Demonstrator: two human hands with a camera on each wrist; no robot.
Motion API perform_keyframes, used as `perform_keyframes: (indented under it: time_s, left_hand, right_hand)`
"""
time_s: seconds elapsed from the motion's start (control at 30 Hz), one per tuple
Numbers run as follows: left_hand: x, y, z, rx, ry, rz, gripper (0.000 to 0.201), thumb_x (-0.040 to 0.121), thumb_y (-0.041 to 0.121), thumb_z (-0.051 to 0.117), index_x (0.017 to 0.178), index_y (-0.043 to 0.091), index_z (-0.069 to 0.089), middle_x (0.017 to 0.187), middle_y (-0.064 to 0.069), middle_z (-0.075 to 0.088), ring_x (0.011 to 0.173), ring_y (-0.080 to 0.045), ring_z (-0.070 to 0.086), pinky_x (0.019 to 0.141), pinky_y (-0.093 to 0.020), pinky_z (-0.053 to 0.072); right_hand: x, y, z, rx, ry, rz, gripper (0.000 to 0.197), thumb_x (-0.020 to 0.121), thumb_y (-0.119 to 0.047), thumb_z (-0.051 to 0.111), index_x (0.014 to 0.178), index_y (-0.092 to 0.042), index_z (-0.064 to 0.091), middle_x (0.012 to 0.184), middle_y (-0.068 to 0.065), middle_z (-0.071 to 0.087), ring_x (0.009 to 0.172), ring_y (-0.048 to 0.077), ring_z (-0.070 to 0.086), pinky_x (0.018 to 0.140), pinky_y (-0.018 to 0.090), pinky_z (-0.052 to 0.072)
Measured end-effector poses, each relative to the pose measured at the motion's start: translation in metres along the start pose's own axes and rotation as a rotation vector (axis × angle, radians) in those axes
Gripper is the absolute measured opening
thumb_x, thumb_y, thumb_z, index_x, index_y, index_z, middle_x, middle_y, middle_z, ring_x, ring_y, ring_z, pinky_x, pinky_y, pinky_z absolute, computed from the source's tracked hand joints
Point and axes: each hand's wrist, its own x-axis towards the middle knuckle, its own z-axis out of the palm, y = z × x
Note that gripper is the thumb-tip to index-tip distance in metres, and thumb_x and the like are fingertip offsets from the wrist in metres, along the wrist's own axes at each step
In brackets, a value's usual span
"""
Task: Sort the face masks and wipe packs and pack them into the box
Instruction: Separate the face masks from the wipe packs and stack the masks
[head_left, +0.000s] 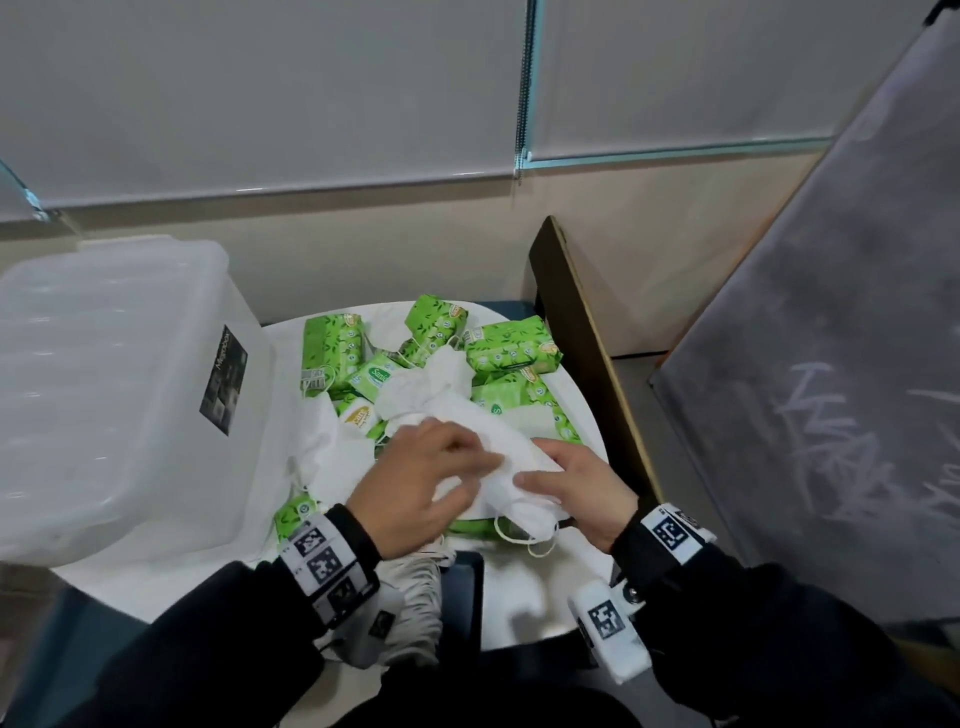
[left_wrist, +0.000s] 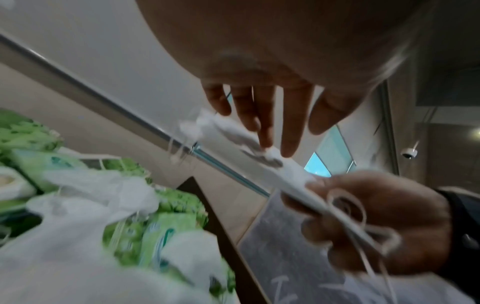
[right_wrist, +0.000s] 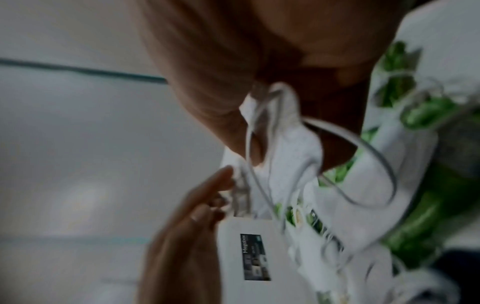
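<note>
A stack of white face masks (head_left: 511, 512) hangs just above the table's near edge between my two hands. My right hand (head_left: 540, 480) grips one end, thumb on top and ear loops dangling beneath; this grip (left_wrist: 363, 222) shows in the left wrist view. My left hand (head_left: 467, 467) lays straight fingers (left_wrist: 262, 123) along the stack's (left_wrist: 259, 156) other end. Behind lie several green wipe packs (head_left: 511, 351) mixed with loose white masks (head_left: 431, 395). The translucent plastic box (head_left: 104, 389) stands at the left.
The white round table (head_left: 545, 587) carries the whole pile. A dark upright board (head_left: 582, 332) borders its right side, with a grey scribbled panel (head_left: 831, 364) beyond. A wall with blinds is behind. A pale shoe (head_left: 410, 608) shows below the table's front edge.
</note>
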Motion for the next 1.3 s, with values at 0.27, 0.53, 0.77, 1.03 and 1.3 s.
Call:
perform_keyframes:
  time_s: [0.27, 0.53, 0.77, 1.03, 1.3]
  left_hand:
    - [0.024, -0.011, -0.044, 0.056, -0.280, -0.206, 0.036, 0.083, 0.055, 0.077, 0.111, 0.033, 0.071, 0.095, 0.017, 0.072, 0.085, 0.001, 0.063, 0.076, -0.030, 0.047]
    - [-0.016, -0.010, -0.013, -0.192, -0.254, -0.505, 0.029, 0.090, 0.033, 0.076, 0.078, 0.009, 0.066, 0.049, 0.001, 0.059, 0.043, -0.010, 0.054, 0.049, -0.024, 0.040]
    - [-0.040, -0.025, 0.015, -0.519, -0.192, -0.762, 0.038, 0.086, 0.023, 0.079, 0.087, -0.011, 0.062, 0.059, -0.001, 0.045, 0.048, -0.016, 0.039, 0.048, -0.024, 0.030]
    - [-0.065, -0.042, 0.011, -0.699, -0.020, -0.861, 0.012, 0.084, 0.020, 0.082, 0.090, 0.010, 0.080, 0.060, 0.003, 0.061, 0.049, -0.012, 0.045, 0.047, -0.021, 0.034]
    - [-0.073, -0.067, -0.014, -0.621, -0.048, -0.772, 0.034, 0.090, 0.022, 0.078, 0.058, 0.022, 0.066, 0.055, 0.008, 0.053, 0.050, -0.008, 0.044, 0.050, -0.020, 0.033]
  right_hand:
    - [-0.019, -0.006, -0.019, -0.132, -0.012, -0.126, 0.029, 0.075, 0.011, 0.079, 0.102, 0.000, 0.073, 0.089, 0.008, 0.072, 0.078, 0.020, 0.070, 0.069, 0.030, 0.058]
    - [-0.024, 0.038, -0.036, 0.204, 0.198, 0.070, 0.022, 0.078, -0.005, 0.083, 0.096, 0.004, 0.074, 0.098, 0.025, 0.073, 0.075, 0.033, 0.068, 0.056, 0.031, 0.053]
    - [-0.019, 0.054, -0.049, 0.208, 0.380, 0.106, 0.013, 0.087, -0.014, 0.077, 0.092, -0.002, 0.075, 0.078, 0.013, 0.069, 0.054, 0.019, 0.059, 0.050, 0.028, 0.049]
    - [-0.005, 0.045, -0.047, 0.148, 0.259, 0.257, 0.027, 0.092, -0.033, 0.072, 0.092, -0.008, 0.061, 0.055, -0.002, 0.034, 0.048, 0.015, 0.028, 0.050, 0.029, 0.030]
    - [0.024, 0.040, 0.004, -0.472, 0.125, 0.151, 0.035, 0.079, -0.034, 0.085, 0.066, -0.020, 0.056, 0.050, -0.010, 0.043, 0.044, 0.010, 0.036, 0.041, 0.022, 0.027]
